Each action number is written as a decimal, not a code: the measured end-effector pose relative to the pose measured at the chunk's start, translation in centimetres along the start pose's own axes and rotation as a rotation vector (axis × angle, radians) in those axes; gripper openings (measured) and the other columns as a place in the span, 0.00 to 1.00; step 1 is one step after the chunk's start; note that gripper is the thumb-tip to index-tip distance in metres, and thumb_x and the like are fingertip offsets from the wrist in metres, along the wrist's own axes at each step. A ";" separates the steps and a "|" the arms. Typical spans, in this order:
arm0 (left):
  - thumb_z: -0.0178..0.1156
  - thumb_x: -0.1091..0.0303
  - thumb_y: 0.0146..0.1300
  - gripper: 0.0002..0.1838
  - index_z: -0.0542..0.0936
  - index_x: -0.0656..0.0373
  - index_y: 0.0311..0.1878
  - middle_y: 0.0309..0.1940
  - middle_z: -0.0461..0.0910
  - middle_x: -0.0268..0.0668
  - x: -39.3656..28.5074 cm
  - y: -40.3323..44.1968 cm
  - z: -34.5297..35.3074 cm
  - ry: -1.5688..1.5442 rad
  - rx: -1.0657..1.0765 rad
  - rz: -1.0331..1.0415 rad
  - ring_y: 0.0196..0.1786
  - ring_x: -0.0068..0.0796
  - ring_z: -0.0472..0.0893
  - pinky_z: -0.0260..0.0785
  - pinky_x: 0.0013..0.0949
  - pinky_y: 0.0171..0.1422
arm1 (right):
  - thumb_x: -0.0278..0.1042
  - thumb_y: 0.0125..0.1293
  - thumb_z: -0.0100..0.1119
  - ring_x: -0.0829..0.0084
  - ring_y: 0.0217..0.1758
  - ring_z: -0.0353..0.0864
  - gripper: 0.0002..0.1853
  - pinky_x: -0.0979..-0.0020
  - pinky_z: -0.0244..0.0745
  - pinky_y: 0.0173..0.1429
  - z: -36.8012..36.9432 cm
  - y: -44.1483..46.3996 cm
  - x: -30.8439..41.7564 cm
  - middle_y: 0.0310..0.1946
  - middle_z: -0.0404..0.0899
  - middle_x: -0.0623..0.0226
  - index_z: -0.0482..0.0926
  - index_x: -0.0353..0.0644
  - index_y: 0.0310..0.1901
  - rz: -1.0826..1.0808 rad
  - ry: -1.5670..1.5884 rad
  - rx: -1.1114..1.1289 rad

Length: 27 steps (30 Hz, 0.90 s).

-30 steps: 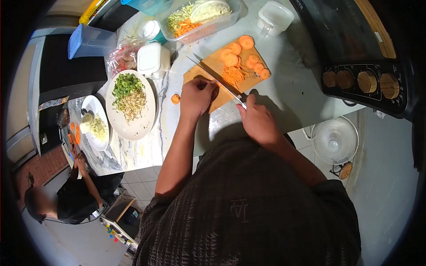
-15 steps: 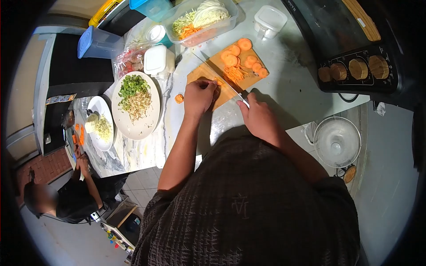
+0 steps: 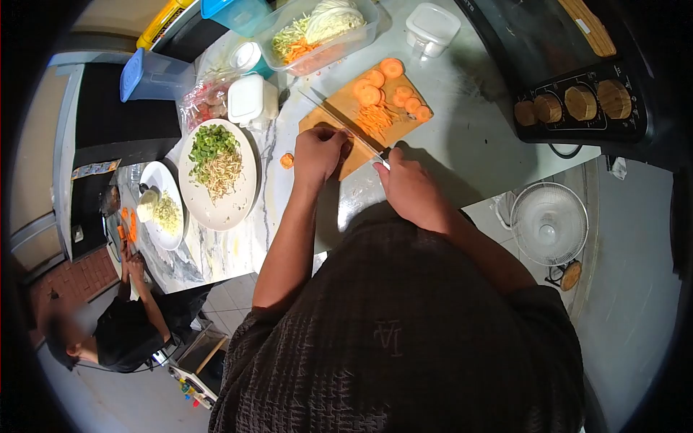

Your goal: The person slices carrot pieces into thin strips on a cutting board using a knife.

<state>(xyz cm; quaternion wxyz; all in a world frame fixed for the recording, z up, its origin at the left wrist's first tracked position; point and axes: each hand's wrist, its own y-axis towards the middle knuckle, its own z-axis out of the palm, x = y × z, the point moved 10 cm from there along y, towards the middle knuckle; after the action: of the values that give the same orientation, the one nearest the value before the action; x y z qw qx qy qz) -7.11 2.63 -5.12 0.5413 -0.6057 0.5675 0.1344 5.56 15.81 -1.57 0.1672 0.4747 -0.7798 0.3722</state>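
My right hand (image 3: pixel 413 184) grips a knife (image 3: pixel 330 112) by its handle, and the long blade slants away across the wooden cutting board (image 3: pixel 354 164). Beside the blade, the curled fingers of my left hand (image 3: pixel 317 153) press down on the board. A bit of carrot shows at those fingertips, mostly hidden by them. Beyond the blade lie a heap of carrot strips (image 3: pixel 375 119) and several round carrot slices (image 3: pixel 369 94). A carrot end (image 3: pixel 286 160) rests on the counter, left of my left hand.
A plate of chopped greens and sprouts (image 3: pixel 242 198) stands to the left, near a white lidded container (image 3: pixel 252 99). Behind the board is a clear tub of shredded vegetables (image 3: pixel 361 40). A black appliance with knobs (image 3: pixel 577 133) sits right. Another person (image 3: pixel 130 325) works at far left.
The knife is still across the board, its handle shifted slightly left and closer to the board with my right hand. My left hand stays by the blade. The whole view has shifted a little.
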 end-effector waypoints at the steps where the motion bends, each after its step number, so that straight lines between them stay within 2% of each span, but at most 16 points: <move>1: 0.63 0.68 0.62 0.11 0.82 0.69 0.34 0.22 0.80 0.35 -0.1 -0.1 0.0 0.003 0.006 -0.002 0.20 0.19 0.75 0.65 0.22 0.24 | 0.45 0.73 0.48 0.38 0.39 0.81 0.19 0.46 0.76 0.45 0.0 0.0 0.0 0.32 0.80 0.38 0.68 0.32 0.43 0.007 0.002 0.000; 7: 0.61 0.70 0.61 0.09 0.82 0.69 0.34 0.23 0.81 0.36 -0.4 -0.3 0.2 -0.068 0.034 -0.040 0.20 0.19 0.75 0.66 0.22 0.25 | 0.44 0.72 0.50 0.41 0.39 0.82 0.18 0.48 0.77 0.44 0.2 0.3 -0.3 0.32 0.81 0.40 0.68 0.33 0.42 0.047 0.001 0.025; 13: 0.62 0.70 0.61 0.10 0.82 0.69 0.34 0.23 0.81 0.36 -0.5 -0.2 0.3 -0.011 0.063 -0.024 0.22 0.19 0.76 0.67 0.22 0.26 | 0.43 0.72 0.50 0.41 0.40 0.82 0.17 0.48 0.77 0.45 0.0 0.5 0.0 0.33 0.81 0.41 0.69 0.32 0.41 0.043 -0.025 0.013; 15: 0.62 0.70 0.61 0.10 0.81 0.69 0.33 0.23 0.81 0.36 -0.5 -0.2 0.2 -0.011 0.045 -0.026 0.22 0.20 0.76 0.67 0.22 0.26 | 0.43 0.72 0.49 0.38 0.38 0.80 0.19 0.45 0.75 0.44 0.3 0.9 -0.3 0.31 0.80 0.38 0.69 0.30 0.43 0.015 -0.002 0.003; 25: 0.63 0.69 0.62 0.10 0.81 0.68 0.33 0.22 0.80 0.35 -0.4 -0.4 0.1 -0.053 0.043 -0.031 0.21 0.19 0.76 0.67 0.23 0.25 | 0.43 0.72 0.50 0.38 0.38 0.80 0.19 0.45 0.75 0.43 0.3 1.4 -0.4 0.29 0.80 0.38 0.68 0.29 0.44 -0.026 0.005 -0.015; 27: 0.63 0.68 0.62 0.10 0.81 0.68 0.33 0.22 0.80 0.35 -0.2 -0.1 0.2 -0.032 0.049 -0.018 0.21 0.19 0.76 0.66 0.23 0.24 | 0.46 0.72 0.49 0.41 0.42 0.81 0.20 0.47 0.75 0.47 0.2 1.2 -0.3 0.34 0.81 0.41 0.69 0.31 0.44 0.023 -0.024 0.039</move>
<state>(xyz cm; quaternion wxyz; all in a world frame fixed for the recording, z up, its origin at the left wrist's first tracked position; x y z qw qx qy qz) -6.98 2.87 -5.01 0.5663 -0.5951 0.5563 0.1251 4.67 16.13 -2.40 0.1442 0.4734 -0.7799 0.3833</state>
